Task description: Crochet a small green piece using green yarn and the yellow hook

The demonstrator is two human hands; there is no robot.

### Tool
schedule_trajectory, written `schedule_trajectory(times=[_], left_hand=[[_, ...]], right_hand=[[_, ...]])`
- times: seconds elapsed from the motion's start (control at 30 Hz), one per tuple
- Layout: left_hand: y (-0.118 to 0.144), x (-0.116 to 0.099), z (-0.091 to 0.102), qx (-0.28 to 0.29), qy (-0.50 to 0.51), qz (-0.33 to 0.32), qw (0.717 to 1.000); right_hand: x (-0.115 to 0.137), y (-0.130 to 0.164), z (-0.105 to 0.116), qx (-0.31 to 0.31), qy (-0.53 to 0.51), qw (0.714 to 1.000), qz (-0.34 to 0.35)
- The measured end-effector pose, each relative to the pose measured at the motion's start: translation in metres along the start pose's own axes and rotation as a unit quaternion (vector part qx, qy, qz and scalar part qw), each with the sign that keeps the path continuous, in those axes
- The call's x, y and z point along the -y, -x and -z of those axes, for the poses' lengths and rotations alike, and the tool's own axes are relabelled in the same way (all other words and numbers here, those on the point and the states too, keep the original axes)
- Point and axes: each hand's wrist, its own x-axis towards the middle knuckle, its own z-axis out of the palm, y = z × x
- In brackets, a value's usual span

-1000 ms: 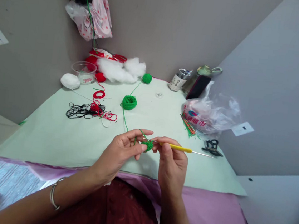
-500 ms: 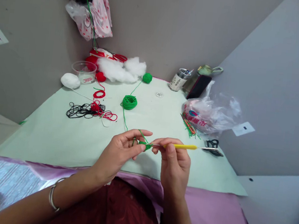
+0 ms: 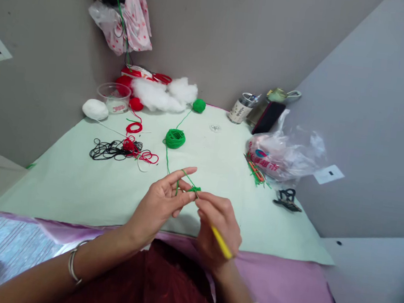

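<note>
Left hand (image 3: 162,200) pinches my green crochet piece (image 3: 194,189), right hand (image 3: 217,224) grips yellow hook (image 3: 221,242); hook tip hidden; clear cup (image 3: 114,97) contents unclear, maybe empty.

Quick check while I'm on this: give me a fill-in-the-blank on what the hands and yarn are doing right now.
1. The right hand holds a crochet hook with a ____ handle.
2. The small crocheted piece pinched by the left hand is ____ in colour.
3. A strand runs from that piece back to the green yarn ball lying on the ____.

Missing words: yellow; green; table
</note>
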Motion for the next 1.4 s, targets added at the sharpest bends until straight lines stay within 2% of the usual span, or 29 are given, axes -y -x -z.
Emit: schedule_trajectory(times=[0.1,0.2,0.3,0.37,0.43,0.47,0.53,0.63,0.77,1.0,1.1,1.2,1.3,1.4], left_hand=[[-0.001,-0.002,0.002,0.01,-0.001,-0.014,1.0],[0.0,-0.005,0.0,0.017,-0.008,-0.033,0.999],[0.001,-0.007,-0.002,0.026,0.012,-0.017,0.999],[0.0,-0.008,-0.002,0.043,0.048,0.022,0.998],[-0.001,-0.01,0.001,0.065,0.092,0.075,0.991],[-0.003,-0.011,0.002,0.07,0.112,0.096,0.987],[-0.005,-0.013,0.006,0.066,0.133,0.108,0.983],[-0.007,-0.016,0.008,0.059,0.114,0.086,0.988],[-0.003,-0.016,0.003,0.078,0.081,0.08,0.99],[0.0,-0.016,0.002,0.06,0.063,0.048,0.995],[0.0,-0.015,0.003,0.053,0.042,0.028,0.997],[0.001,-0.013,0.004,0.039,0.01,0.005,0.999],[0.003,-0.011,0.003,0.016,-0.042,-0.02,0.999],[0.006,-0.011,-0.001,-0.003,-0.068,-0.043,0.997]], right_hand=[[0.0,-0.009,0.003,-0.003,-0.092,0.994,-0.067],[0.0,-0.011,0.005,-0.009,-0.107,0.991,-0.079],[-0.002,-0.005,0.002,-0.004,-0.024,0.999,-0.035],[-0.002,0.0,-0.001,-0.013,0.049,0.998,0.026],[-0.002,0.0,-0.001,-0.03,0.054,0.997,0.042],[0.0,-0.002,0.0,-0.044,0.025,0.999,0.013],[0.003,-0.009,0.003,-0.079,-0.073,0.99,-0.095],[0.006,-0.019,0.006,-0.099,-0.221,0.943,-0.227],[0.003,-0.02,0.003,-0.054,-0.284,0.919,-0.268],[-0.003,-0.018,0.004,-0.061,-0.339,0.886,-0.311],[-0.001,-0.019,0.007,-0.059,-0.318,0.896,-0.305],[0.004,-0.02,0.011,-0.041,-0.241,0.931,-0.271],[0.007,-0.017,0.012,-0.013,-0.144,0.972,-0.187],[0.006,-0.011,0.009,0.014,-0.06,0.995,-0.079]])
